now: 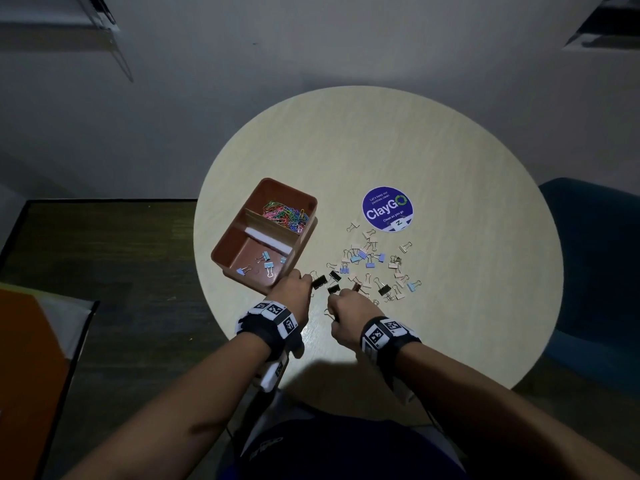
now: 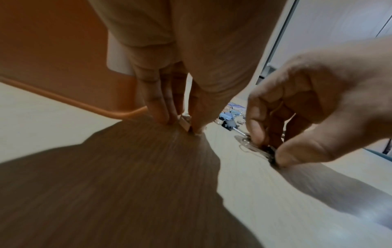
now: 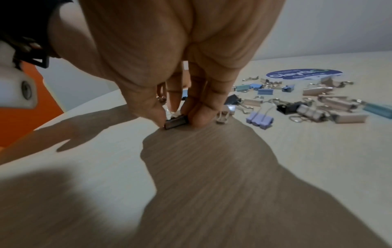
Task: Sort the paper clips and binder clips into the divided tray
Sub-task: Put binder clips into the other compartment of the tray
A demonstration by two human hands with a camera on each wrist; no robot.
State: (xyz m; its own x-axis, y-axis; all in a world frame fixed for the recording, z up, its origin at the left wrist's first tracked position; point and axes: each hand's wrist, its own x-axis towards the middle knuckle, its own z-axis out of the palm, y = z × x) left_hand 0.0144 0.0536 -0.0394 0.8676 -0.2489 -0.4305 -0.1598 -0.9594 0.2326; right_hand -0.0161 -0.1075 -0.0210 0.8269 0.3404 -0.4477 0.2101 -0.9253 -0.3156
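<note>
The brown divided tray [image 1: 239, 244] stands at the table's left, coloured paper clips [image 1: 285, 213] in its far compartment and a few blue binder clips [image 1: 267, 264] in the near one. Loose binder clips [image 1: 375, 268] lie scattered to its right. My left hand [image 2: 183, 125] pinches a small pale binder clip [image 2: 185, 123] against the tabletop, just off the tray's near corner. Close beside it, my right hand [image 3: 177, 117] pinches a dark binder clip [image 3: 176, 123] that rests on the table. In the head view both hands [image 1: 306, 281] [image 1: 334, 301] hide their clips.
A round blue ClayGo sticker [image 1: 388, 209] lies beyond the pile on the pale round table [image 1: 415, 143]. A blue chair [image 1: 599, 271] stands off the right edge. An orange object [image 1: 27, 358] sits low at the left.
</note>
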